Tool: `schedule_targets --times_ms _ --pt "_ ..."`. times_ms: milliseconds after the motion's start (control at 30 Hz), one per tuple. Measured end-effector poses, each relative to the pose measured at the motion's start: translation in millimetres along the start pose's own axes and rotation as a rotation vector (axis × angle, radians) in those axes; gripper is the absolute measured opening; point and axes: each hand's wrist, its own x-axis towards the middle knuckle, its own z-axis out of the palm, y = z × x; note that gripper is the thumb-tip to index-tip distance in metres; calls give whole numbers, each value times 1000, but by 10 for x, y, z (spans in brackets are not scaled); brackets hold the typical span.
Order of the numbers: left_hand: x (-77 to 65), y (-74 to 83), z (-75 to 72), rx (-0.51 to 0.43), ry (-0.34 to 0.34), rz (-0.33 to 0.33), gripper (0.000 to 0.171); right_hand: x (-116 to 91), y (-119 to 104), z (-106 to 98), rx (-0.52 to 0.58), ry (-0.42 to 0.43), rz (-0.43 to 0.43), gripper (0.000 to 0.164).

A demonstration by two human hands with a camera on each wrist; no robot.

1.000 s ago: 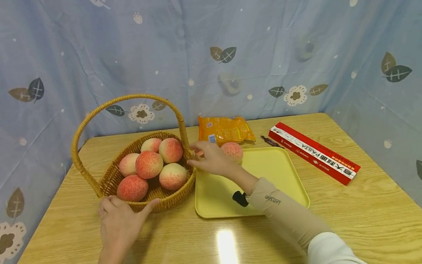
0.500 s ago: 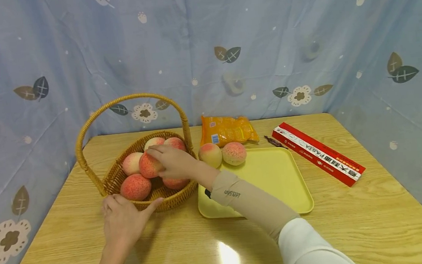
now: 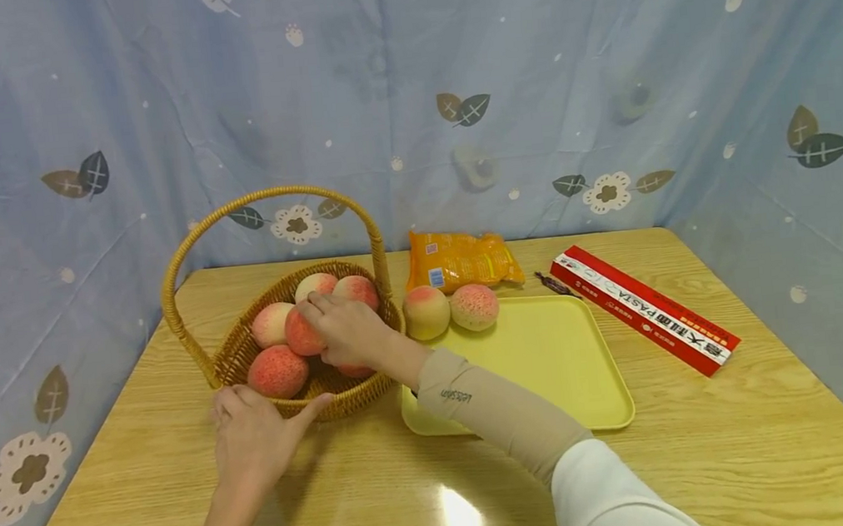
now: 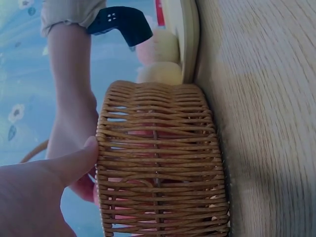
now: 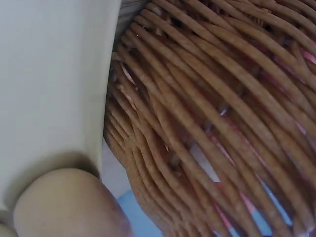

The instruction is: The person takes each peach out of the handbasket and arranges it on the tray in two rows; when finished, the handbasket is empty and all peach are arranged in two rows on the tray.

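Observation:
Several pink-and-cream peaches [image 3: 277,372] lie in a woven wicker basket [image 3: 358,396] with a tall arched handle. My right hand [image 3: 348,329] reaches over the basket's right rim and grips a redder peach [image 3: 303,333] in the middle. Its thumb is hidden in the head view. My left hand [image 3: 254,436] rests at the basket's front left rim, thumb stretched along the edge. In the left wrist view its thumb [image 4: 81,160] touches the rim, with a gap between palm and weave; the other fingers are out of sight there. A yellow tray [image 3: 544,369] bears two peaches [image 3: 474,307] at its back left corner.
Behind the tray lies an orange snack bag [image 3: 462,261]. A red pasta box [image 3: 644,310] lies slanted at the right, beside a small dark wrapped stick [image 3: 555,285]. A blue patterned curtain [image 3: 406,89] surrounds the table [image 3: 745,435].
My right hand has left a peach at the tray's back left corner, moved left into the basket and taken hold of another. My left hand has stayed at the rim.

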Motion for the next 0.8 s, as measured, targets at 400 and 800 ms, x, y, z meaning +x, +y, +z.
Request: schedule_targets --times_ms 400,800 --pt "-13 -1 8 0 52 17 111 -337 298 -19 521 286 164 71" --pt "-11 -11 15 -5 29 6 115 -860 619 -60 974 549 291 69"
